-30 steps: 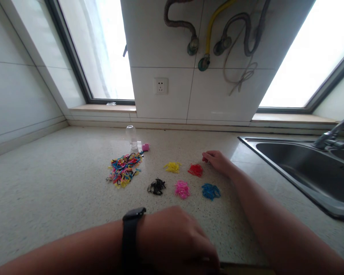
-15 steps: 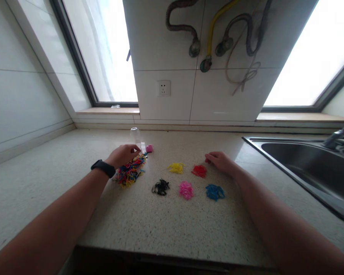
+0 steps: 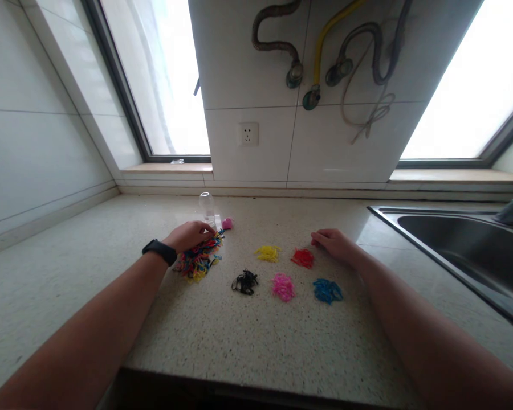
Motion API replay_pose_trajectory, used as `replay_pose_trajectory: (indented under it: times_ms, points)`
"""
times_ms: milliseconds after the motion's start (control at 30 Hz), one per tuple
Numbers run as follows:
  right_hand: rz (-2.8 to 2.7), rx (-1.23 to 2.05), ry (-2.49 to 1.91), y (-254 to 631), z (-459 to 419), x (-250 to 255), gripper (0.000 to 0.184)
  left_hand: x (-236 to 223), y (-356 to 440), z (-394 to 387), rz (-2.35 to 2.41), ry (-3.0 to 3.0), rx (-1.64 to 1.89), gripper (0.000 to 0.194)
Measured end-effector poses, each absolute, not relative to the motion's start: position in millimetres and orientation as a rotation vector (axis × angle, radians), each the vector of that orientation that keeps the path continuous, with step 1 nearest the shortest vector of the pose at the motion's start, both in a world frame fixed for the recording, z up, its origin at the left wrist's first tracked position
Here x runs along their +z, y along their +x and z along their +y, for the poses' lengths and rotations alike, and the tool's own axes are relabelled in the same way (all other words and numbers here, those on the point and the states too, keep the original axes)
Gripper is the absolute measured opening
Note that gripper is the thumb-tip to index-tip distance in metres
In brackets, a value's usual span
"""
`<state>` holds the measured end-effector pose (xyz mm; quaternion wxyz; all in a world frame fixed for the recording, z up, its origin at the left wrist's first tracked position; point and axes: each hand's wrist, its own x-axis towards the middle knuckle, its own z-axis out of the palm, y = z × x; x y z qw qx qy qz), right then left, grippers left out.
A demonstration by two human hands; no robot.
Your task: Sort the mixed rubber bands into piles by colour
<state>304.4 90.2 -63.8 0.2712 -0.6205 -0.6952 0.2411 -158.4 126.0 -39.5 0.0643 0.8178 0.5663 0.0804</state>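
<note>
My left hand [image 3: 194,234], with a dark band on its wrist, reaches over a heap of mixed-colour small rubber bands [image 3: 199,259]. Its thumb and finger are pinched together at the heap's far edge; whatever is between them is too small to make out. On the right, my right hand [image 3: 330,241] rests on the counter with curled fingers, and nothing shows in them. Just left of it lies a red pile [image 3: 302,258]. Single-colour piles spread across the middle: yellow [image 3: 267,253], black [image 3: 245,282], pink [image 3: 283,287] and blue [image 3: 327,290].
Behind the mixed heap stands a clear bottle [image 3: 206,206], with a small pink object [image 3: 227,223] beside it. A steel sink [image 3: 382,215] is set into the counter [image 3: 239,341] at right. The tiled wall behind has a socket [image 3: 248,134] and hoses.
My left hand has lowered slightly, its fingertips now at the mixed heap. My right hand stays by the red pile. The whole view has shifted a little.
</note>
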Motion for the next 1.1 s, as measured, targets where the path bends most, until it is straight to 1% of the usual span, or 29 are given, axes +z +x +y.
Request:
replay_pose_trajectory:
  times_ms: [333, 633, 1100]
  points:
    - [-1.887, 0.638, -1.669, 305.8, 92.0, -65.5, 0.047, -36.6, -159.5, 126.2, 1.658, 2.387, 0.316, 0.032]
    - [-1.905, 0.646, -1.648, 308.4, 95.4, -69.2, 0.046, -33.4, -152.7, 122.1, 1.505, 2.338, 0.475, 0.033]
    - [-1.906, 0.656, -1.671, 305.1, 90.8, -64.5, 0.048, 3.3, -100.8, 88.5, 1.152, 2.114, 0.806, 0.034]
